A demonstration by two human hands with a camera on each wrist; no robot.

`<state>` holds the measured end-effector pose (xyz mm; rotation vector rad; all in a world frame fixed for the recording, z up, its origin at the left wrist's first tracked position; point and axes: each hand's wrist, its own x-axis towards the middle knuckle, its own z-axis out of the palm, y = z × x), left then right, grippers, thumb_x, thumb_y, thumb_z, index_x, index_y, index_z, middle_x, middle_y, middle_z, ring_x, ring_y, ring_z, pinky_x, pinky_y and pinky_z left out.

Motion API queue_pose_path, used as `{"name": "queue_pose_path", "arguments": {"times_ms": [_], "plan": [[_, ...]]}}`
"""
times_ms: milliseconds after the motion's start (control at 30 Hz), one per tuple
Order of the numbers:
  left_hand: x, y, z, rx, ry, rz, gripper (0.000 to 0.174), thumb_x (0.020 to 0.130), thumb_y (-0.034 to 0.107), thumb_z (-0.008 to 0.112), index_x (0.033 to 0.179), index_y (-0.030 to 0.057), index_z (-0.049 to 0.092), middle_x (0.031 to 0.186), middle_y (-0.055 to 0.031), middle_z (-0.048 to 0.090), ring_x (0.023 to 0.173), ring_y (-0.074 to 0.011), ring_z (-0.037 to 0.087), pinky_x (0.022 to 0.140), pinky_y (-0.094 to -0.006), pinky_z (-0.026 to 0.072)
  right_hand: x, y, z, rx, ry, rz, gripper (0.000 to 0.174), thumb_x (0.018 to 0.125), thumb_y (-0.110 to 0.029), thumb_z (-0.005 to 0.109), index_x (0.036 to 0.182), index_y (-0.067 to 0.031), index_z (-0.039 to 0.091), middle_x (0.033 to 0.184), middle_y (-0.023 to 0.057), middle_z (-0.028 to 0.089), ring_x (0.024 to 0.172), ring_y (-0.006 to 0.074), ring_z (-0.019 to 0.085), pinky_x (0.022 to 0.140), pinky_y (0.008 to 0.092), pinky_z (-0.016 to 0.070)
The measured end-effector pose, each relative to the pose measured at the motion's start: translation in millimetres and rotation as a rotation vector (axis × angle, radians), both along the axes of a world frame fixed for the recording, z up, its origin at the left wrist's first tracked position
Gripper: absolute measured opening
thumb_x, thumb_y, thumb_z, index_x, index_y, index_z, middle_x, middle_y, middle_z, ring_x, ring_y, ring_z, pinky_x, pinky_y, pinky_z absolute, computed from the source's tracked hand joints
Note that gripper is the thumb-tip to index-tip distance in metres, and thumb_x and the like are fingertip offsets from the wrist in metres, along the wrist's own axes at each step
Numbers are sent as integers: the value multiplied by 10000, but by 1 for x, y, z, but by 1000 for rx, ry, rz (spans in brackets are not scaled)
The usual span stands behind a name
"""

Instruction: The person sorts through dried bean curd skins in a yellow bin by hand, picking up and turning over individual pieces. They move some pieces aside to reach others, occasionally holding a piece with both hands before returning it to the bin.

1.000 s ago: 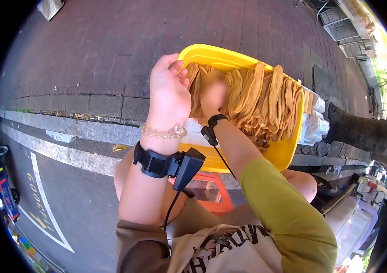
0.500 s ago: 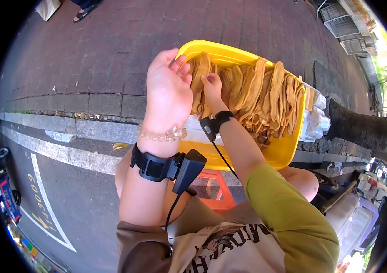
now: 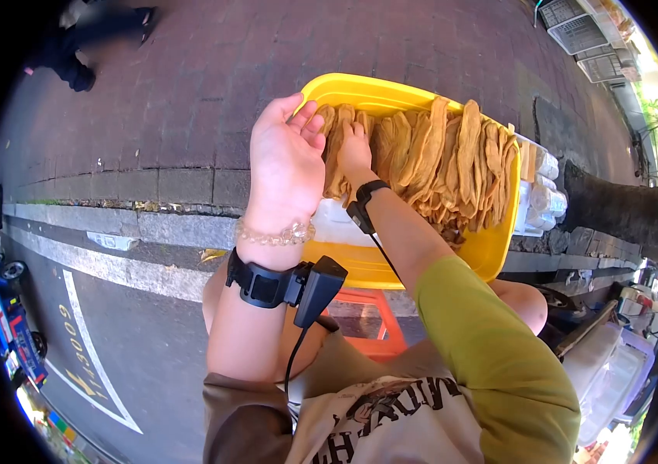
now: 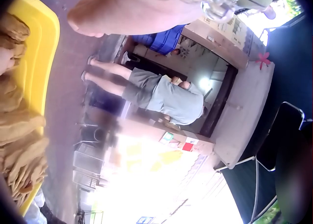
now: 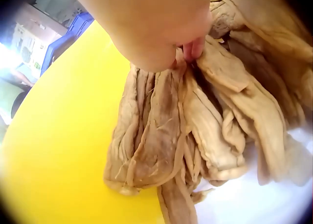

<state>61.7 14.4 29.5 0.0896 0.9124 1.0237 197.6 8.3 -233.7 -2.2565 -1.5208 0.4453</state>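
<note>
Long, wrinkled tan dried strips (image 3: pixel 421 155) stand in a packed row inside a yellow tub (image 3: pixel 406 87). My right hand (image 3: pixel 356 155) reaches into the left part of the row. In the right wrist view its thumb and fingers pinch the upper end of a tan dried strip (image 5: pixel 164 121), beside other folded strips (image 5: pixel 210 131). At the tub's left end is my left hand (image 3: pixel 286 158), palm turned up and fingers loosely bent near the rim, holding nothing. A bracelet circles that wrist. White material (image 5: pixel 234 199) shows beneath the strips.
The tub sits before my knees, over an orange stool (image 3: pixel 371 325). Wrapped clear containers (image 3: pixel 541 193) and a tree trunk (image 3: pixel 622 213) are to its right. A passer-by (image 3: pixel 85 42) is on the brick pavement; another person (image 4: pixel 166 99) stands at a shopfront.
My right hand rises slightly with a strip standing higher at the row's left part, then lowers among the strips. The left hand stays nearly still. A passer-by has come into view at upper left.
</note>
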Motion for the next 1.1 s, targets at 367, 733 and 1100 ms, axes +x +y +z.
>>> {"name": "queue_pose_path", "arguments": {"times_ms": [367,733,1100], "plan": [[29,-9,-20,53,-4,-194,224,821,188,557,1001,58,529,952,-44,515,837,-146,482,768,-259,364,83,-126,167,25,-296,283,279,746,-119,581,1016,-124,650,1067,117,515,955,277,513,830,376,407],[84,-60,-78,105,177,-619,361,864,237,492,1179,63,521,1128,-48,572,1022,-161,535,823,-265,398,155,-189,160,52,-467,59,554,751,-277,667,1237,-118,453,1124,99,512,1001,253,484,830,364,391],[103,-97,-134,-221,82,-919,509,871,391,433,1240,43,473,1256,-112,520,1141,-255,486,967,-363,349,176,-167,155,66,-325,7,272,769,-88,519,1027,-3,522,933,120,545,869,256,572,781,365,441]]}}
